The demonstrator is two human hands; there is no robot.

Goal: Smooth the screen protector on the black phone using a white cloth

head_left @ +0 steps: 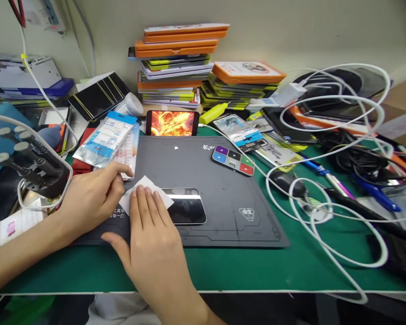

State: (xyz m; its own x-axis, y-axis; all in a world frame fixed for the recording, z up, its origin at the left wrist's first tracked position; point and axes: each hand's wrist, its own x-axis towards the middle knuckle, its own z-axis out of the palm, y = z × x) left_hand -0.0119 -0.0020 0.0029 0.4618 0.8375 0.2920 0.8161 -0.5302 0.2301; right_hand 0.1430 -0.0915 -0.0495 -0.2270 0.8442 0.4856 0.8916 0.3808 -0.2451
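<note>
A phone point(189, 210) lies flat, its dark glass facing up, on the grey work mat point(219, 194). Over its left part is a white wipe point(165, 197). My right hand point(152, 225) presses flat on the wipe, fingers stretched out and thumb spread to the left. Just left of it, my left hand point(98, 194) is held with its fingers curled and the index finger bent over toward the wipe. Whether the left fingers pinch anything is hidden. The left end of the phone is covered by the wipe and my right hand.
A lit phone point(172, 123) stands at the mat's back edge. Orange and yellow boxes point(177, 67) are stacked behind it. Screwdrivers in a holder point(42, 169) stand at left. A colored-square organizer point(233, 160) lies on the mat; white cables point(325, 212) loop at right.
</note>
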